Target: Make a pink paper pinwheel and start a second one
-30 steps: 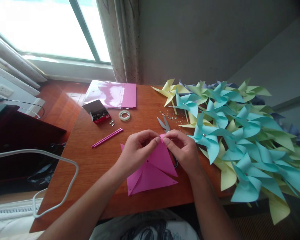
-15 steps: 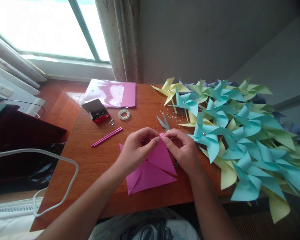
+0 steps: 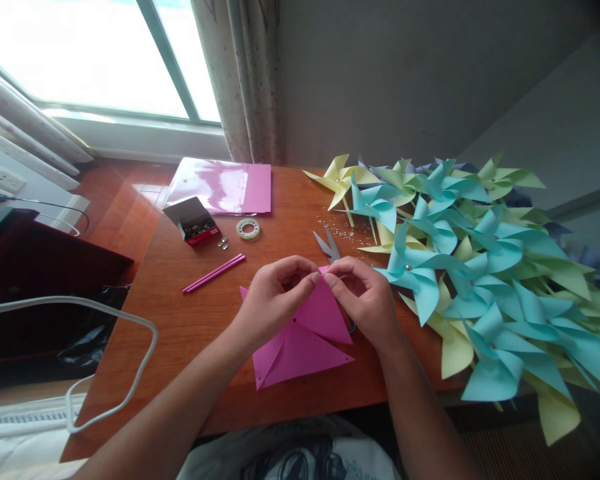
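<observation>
So, the bright pink square sheet of smooth paper with slit corners and punched holes point(image 3: 303, 350) is laid flat on the reddish-brown wooden tabletop point(image 3: 170, 353), right between the forearms. Next to no weight should be expected from it. It looks like card-ish paper, stiff enough to hold shape but easily creased, and a rip could probably be started at the inner slit ends if a flap got yanked. It's best held by the flap tips, near the holes, with a light pinch.

No real long axis can be made out, since it's about as wide as it is deep. It's set a bit skewed: one corner is pointed away from the body, one off to the far left, two toward the near edge, with the slits run in toward the middle hole.

The far corner is pinched between thumb and fingertips by both the left hand point(image 3: 277, 293) and the right hand point(image 3: 367, 300); whether anything tiny is gripped there too can't be told. Grey-bladed metal scissors point(image 3: 331, 248) are partly covered by the right hand, and two thin pink sticks point(image 3: 214, 274) are left lying near the left one.
</observation>
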{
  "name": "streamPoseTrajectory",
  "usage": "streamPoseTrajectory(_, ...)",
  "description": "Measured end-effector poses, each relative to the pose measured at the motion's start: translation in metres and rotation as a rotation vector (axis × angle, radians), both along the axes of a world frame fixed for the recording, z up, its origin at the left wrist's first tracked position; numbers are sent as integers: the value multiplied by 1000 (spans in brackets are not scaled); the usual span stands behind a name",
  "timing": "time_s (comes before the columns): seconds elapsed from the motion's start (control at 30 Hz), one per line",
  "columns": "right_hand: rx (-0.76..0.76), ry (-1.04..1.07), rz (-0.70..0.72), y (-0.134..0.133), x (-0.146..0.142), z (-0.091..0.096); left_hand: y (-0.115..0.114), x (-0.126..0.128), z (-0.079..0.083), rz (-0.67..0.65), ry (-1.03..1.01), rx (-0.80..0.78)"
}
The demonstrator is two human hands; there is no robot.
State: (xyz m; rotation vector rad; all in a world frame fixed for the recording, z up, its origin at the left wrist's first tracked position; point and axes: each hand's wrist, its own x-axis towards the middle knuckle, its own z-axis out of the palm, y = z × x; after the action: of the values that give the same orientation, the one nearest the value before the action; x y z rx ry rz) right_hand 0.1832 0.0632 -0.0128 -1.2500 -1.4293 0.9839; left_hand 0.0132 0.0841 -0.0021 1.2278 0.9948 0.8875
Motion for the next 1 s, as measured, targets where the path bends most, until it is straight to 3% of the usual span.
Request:
streamPoseTrajectory(0.33, 35, -32, 18, 0, 0, 2, 0, 0, -1, 3, -2, -9)
streamPoseTrajectory(1.0, -43, 38, 18, -1, 0, 0, 0, 1, -1, -5, -4, 26)
